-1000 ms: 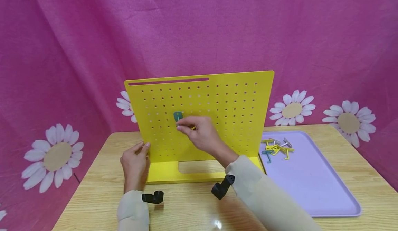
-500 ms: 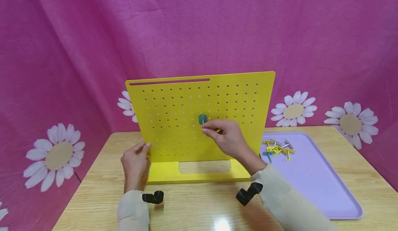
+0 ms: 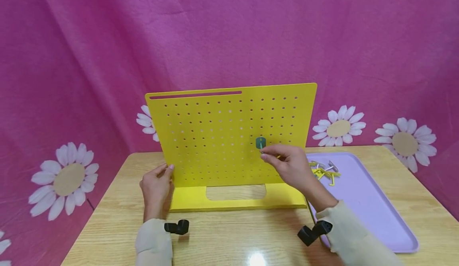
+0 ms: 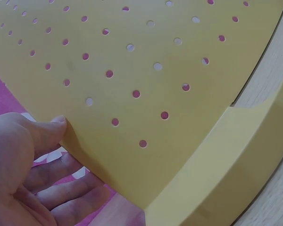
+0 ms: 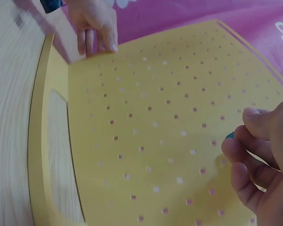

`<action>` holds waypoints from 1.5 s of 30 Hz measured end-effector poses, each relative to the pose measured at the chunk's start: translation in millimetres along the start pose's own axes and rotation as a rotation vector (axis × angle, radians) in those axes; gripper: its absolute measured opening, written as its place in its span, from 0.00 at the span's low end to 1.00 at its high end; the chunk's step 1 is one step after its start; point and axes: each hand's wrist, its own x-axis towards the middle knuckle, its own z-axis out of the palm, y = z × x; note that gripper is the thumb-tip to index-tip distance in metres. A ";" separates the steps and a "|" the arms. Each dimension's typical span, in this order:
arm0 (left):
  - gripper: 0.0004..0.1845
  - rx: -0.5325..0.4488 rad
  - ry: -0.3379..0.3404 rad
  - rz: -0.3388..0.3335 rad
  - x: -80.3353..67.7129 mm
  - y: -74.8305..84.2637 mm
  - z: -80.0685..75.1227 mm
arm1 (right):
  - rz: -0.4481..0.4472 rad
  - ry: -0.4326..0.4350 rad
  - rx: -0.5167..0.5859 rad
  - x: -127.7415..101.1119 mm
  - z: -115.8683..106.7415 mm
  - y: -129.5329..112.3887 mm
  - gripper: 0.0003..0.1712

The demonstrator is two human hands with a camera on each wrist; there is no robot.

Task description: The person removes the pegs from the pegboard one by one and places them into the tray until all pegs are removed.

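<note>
My head camera looks forward and down at the yellow pegboard (image 3: pixel 229 138) from a moderate distance. My left wrist camera sits very close to the pegboard's (image 4: pixel 155 94) lower left edge. My right wrist camera views its (image 5: pixel 155 141) face obliquely from the right, close up. All three share that board.

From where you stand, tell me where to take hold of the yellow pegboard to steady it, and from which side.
Grip the yellow pegboard at its bare left edge, coming from the left. It stands upright on a base, so that thin edge can be pinched, as the left hand does, thumb in front and fingers behind. The right hand holds a green peg near the right side.
</note>
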 end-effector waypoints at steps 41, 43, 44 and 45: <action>0.22 -0.035 -0.012 -0.028 0.3 2.3 0.1 | 0.176 0.126 -0.375 -66.0 -98.9 95.0 0.08; 0.22 -0.037 -0.014 -0.030 0.2 2.4 0.1 | 0.202 0.119 -0.387 -66.9 -100.5 99.1 0.08; 0.22 -0.039 -0.015 -0.032 0.2 2.3 0.0 | 0.215 0.115 -0.392 -67.5 -101.1 101.2 0.08; 0.22 -0.039 -0.015 -0.032 0.2 2.2 0.0 | 0.228 0.110 -0.395 -67.8 -101.7 103.4 0.09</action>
